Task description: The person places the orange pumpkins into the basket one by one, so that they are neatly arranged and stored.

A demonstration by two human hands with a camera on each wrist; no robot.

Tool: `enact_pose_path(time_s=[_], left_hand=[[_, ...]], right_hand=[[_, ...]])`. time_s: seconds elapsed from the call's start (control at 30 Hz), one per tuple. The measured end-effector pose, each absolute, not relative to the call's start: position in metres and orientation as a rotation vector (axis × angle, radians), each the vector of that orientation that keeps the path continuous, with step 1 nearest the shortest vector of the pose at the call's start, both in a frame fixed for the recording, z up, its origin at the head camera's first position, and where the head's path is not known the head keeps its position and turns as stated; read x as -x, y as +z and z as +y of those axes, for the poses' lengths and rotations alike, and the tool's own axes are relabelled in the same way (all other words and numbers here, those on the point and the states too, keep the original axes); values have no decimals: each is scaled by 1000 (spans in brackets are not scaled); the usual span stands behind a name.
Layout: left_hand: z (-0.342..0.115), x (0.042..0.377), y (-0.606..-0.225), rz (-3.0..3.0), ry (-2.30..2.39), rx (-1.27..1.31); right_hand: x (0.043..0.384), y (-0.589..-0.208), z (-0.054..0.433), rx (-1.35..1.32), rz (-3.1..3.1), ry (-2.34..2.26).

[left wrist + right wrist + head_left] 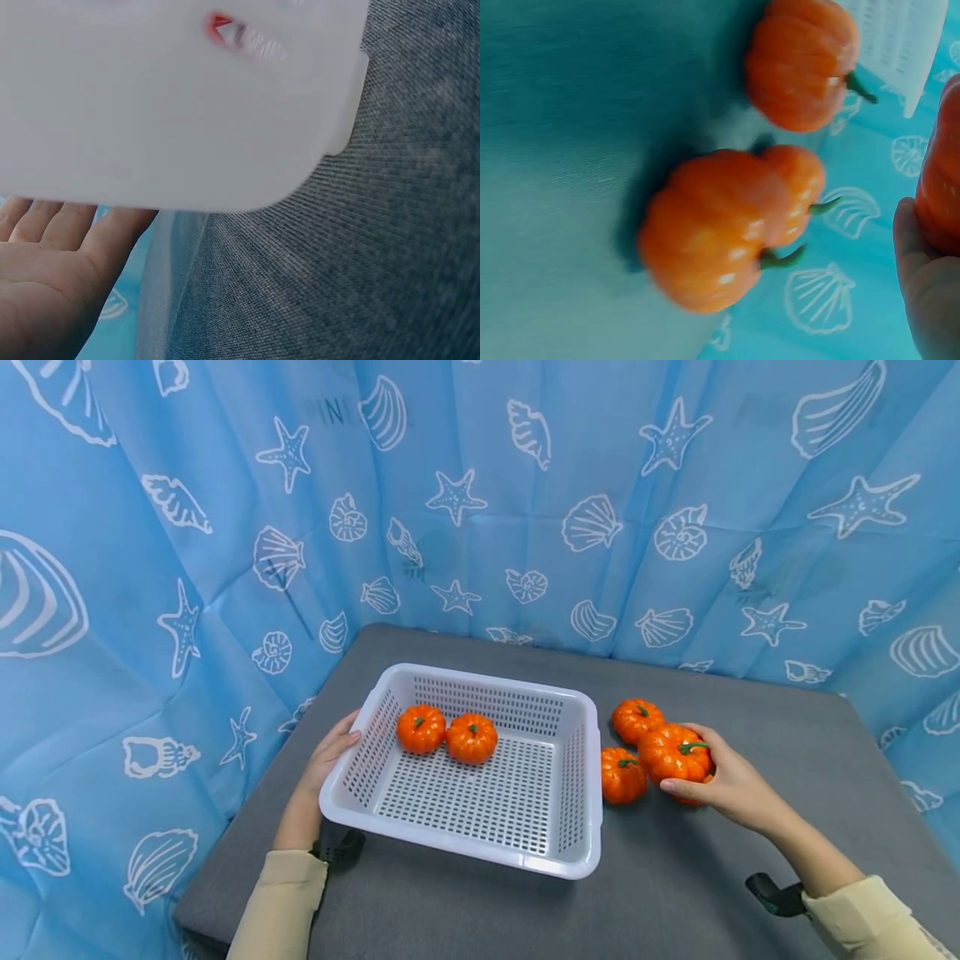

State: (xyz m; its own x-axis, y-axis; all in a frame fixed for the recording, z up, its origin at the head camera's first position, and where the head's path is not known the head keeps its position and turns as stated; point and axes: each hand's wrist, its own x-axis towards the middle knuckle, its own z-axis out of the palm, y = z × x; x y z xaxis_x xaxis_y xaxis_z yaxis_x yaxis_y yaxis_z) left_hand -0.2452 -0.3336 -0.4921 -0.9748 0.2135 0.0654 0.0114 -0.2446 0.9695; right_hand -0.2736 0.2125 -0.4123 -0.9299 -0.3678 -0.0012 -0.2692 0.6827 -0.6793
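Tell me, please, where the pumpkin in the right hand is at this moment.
In the head view, the held pumpkin is right of the white perforated basket, over the grey table, with two other pumpkins close at its left.

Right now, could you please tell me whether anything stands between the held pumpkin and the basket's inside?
Yes, leftward of the held pumpkin: a loose pumpkin on the table, then the basket's right wall.

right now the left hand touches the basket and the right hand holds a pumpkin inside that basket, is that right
One part is wrong: the head view shows the pumpkin in the right hand outside the basket, off its right side, not inside it. The left hand does touch the basket.
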Motion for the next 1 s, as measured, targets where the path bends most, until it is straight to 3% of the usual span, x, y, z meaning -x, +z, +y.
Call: enact_pose_path(time_s=[0.4,1.0], left_hand=[[-332,243,-490,1869,2350,-152],[-331,242,-491,1855,2340,-133]], right_hand=[[301,-396,161,633,2641,-1198],[327,-408,98,795,2604,-1082]])
